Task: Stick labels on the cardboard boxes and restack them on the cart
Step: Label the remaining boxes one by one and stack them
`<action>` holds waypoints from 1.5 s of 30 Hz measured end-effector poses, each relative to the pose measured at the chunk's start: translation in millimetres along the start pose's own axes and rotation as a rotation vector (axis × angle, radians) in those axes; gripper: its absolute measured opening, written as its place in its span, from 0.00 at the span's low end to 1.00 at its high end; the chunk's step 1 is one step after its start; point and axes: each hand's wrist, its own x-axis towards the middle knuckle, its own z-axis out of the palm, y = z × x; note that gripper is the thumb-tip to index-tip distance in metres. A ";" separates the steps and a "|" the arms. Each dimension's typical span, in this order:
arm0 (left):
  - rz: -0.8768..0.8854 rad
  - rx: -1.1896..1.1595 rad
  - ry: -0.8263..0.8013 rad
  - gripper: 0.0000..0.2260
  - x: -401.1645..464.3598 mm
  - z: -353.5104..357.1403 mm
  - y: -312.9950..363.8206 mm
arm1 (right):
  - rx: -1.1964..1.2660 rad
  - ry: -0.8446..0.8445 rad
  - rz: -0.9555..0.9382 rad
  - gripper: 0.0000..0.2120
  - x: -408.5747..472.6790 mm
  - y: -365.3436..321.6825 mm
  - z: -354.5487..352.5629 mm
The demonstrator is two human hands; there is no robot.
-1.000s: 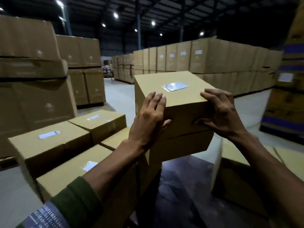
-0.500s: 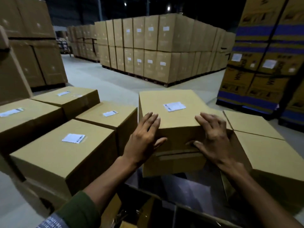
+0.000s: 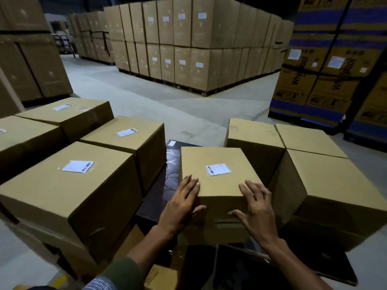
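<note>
The labelled box (image 3: 217, 174) sits low on the dark cart (image 3: 172, 162), between two stacks. Both hands, left (image 3: 181, 205) and right (image 3: 256, 209), hold its near edge, fingers spread on top, thumbs on the front.

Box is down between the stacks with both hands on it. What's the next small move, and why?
Probably slide the labelled box right, flush against the unlabelled boxes. Both the left hand and the right hand grip its near edge, a gap of dark cart deck shows on its left, and it sits slightly askew.
</note>
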 end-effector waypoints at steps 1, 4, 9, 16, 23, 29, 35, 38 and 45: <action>-0.012 -0.002 -0.023 0.29 -1.9 4.8 1.1 | -0.002 0.005 0.000 0.43 -1.9 3.1 1.6; -0.067 -0.011 -0.093 0.31 -3.7 11.1 3.0 | -0.006 0.003 0.002 0.41 -3.9 7.6 3.7; -0.134 0.002 -0.146 0.32 1.6 2.5 1.2 | -0.001 -0.049 -0.039 0.33 4.5 13.3 -1.8; -0.319 0.110 -0.166 0.37 13.9 -8.1 0.3 | -0.003 -0.216 -0.048 0.28 38.9 20.6 -22.1; -0.303 0.113 -0.194 0.28 25.3 -1.2 2.8 | 0.163 -0.265 -0.104 0.14 117.4 10.4 -26.3; -0.286 0.135 -0.187 0.26 22.1 -0.7 0.1 | 0.112 -0.608 -0.186 0.27 170.9 1.6 -6.4; -0.290 0.139 -0.168 0.26 21.2 1.2 1.0 | -0.011 -0.785 -0.240 0.32 194.8 3.6 2.7; -0.292 0.128 -0.153 0.26 21.1 3.3 2.1 | -0.031 -0.801 -0.277 0.27 201.1 4.3 2.7; -0.310 0.118 -0.128 0.25 20.2 4.1 4.8 | -0.084 -0.864 -0.247 0.28 219.2 -8.5 2.9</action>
